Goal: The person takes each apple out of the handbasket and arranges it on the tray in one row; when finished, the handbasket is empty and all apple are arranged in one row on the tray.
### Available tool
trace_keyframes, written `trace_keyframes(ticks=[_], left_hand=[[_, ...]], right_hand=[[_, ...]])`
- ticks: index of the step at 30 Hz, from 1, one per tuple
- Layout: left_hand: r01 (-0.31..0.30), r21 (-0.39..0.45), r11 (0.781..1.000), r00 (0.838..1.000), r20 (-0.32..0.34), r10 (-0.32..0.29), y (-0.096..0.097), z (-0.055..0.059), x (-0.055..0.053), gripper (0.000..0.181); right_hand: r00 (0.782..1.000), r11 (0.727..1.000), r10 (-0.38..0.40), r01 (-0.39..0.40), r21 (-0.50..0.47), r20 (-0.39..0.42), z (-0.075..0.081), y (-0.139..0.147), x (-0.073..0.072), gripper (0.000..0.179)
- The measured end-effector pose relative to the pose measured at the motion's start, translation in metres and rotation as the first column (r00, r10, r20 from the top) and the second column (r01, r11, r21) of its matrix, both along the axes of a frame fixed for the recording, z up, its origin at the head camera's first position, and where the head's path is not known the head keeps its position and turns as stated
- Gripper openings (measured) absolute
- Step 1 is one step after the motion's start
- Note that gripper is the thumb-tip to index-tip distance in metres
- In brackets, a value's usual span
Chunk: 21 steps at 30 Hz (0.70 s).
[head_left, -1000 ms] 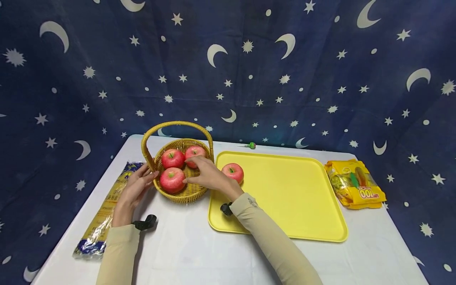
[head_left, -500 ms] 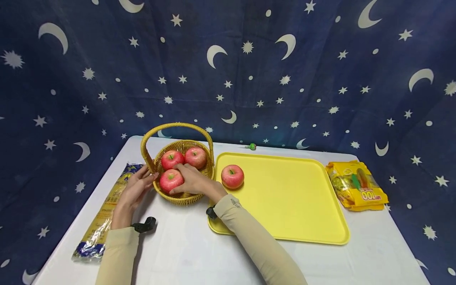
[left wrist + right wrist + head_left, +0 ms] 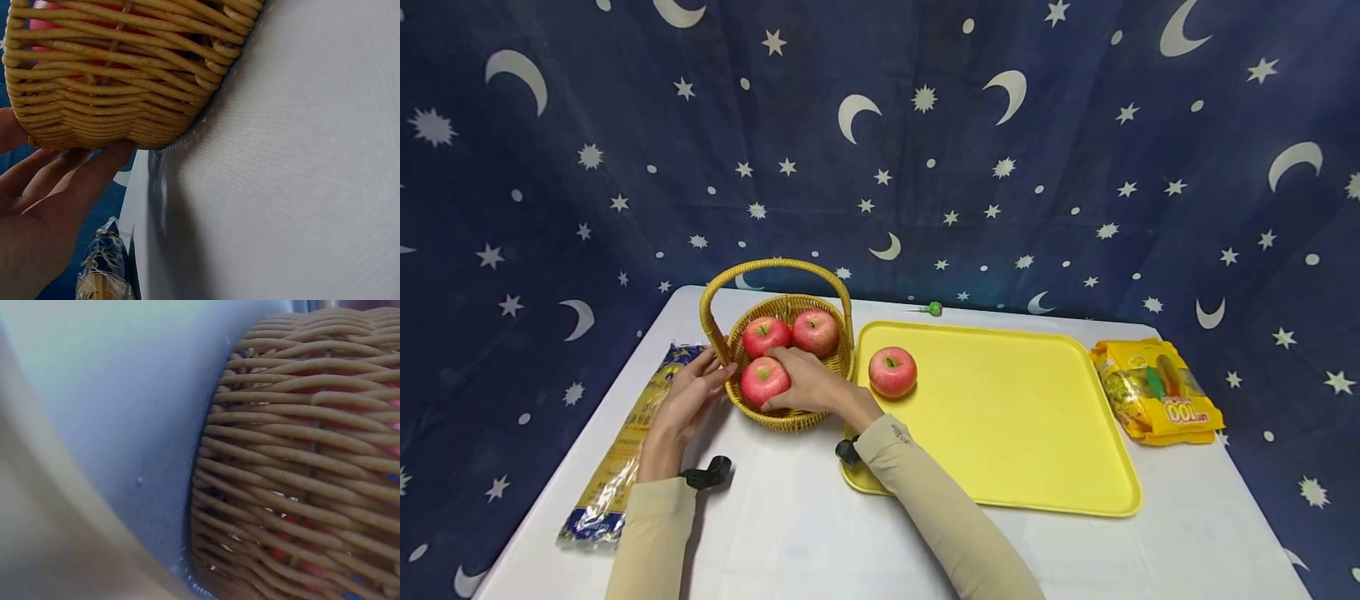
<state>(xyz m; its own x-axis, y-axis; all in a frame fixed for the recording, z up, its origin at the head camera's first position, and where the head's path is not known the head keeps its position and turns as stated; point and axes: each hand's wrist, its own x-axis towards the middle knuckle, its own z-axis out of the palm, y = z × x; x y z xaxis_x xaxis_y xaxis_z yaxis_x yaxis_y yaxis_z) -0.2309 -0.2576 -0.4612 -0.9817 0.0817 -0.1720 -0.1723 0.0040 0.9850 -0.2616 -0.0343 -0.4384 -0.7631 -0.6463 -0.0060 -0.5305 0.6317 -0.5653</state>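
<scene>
A wicker basket (image 3: 790, 421) with a tall arched handle stands at the left of the white table, holding three red apples. My right hand (image 3: 808, 382) reaches in over the right rim and grips the front apple (image 3: 760, 382), thumb at its near side and fingers at its far side. Behind it lie two more: the back left apple (image 3: 766, 335) and the back right apple (image 3: 815, 332). Outside the left rim, my left hand (image 3: 683, 404) rests its fairly straight fingers (image 3: 94, 172) against the weave, the thumb by the handle's base. In the right wrist view the basket's weave hides the grip.
Right of the basket lies a yellow tray (image 3: 1000, 417) with one apple (image 3: 892, 372) at its left end. A long clear-and-gold packet (image 3: 625, 450) lies beside the left arm. A yellow snack bag (image 3: 1157, 392) sits far right. A small green-topped item (image 3: 934, 308) lies at the back edge.
My right hand has moved left and a little nearer inside the basket, from between the apples onto the front one. The left hand stays at the basket's left side.
</scene>
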Motion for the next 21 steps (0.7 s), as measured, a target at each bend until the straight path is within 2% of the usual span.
trace_keyframes(ticks=[6,12,18,21], left_hand=[[0.009,-0.011,1.000,1.000,0.005,-0.009,0.000,0.003,0.001,0.071],[0.007,-0.040,0.999,1.000,0.003,-0.007,-0.001,0.003,-0.001,0.071],[0.023,-0.043,0.999,1.000,0.002,-0.023,-0.001,0.002,-0.002,0.071],[0.023,-0.049,0.999,1.000,0.006,-0.023,0.000,0.001,-0.002,0.071]], right_hand=[[0.999,0.996,-0.017,0.014,-0.092,-0.035,0.001,0.011,0.005,0.078],[0.996,0.983,-0.076,0.068,-0.173,-0.041,0.006,0.024,0.013,0.079],[0.995,0.966,-0.096,0.094,-0.240,0.000,0.008,0.039,0.025,0.080],[0.994,0.950,-0.106,0.110,-0.293,0.030,0.009,0.047,0.033,0.081]])
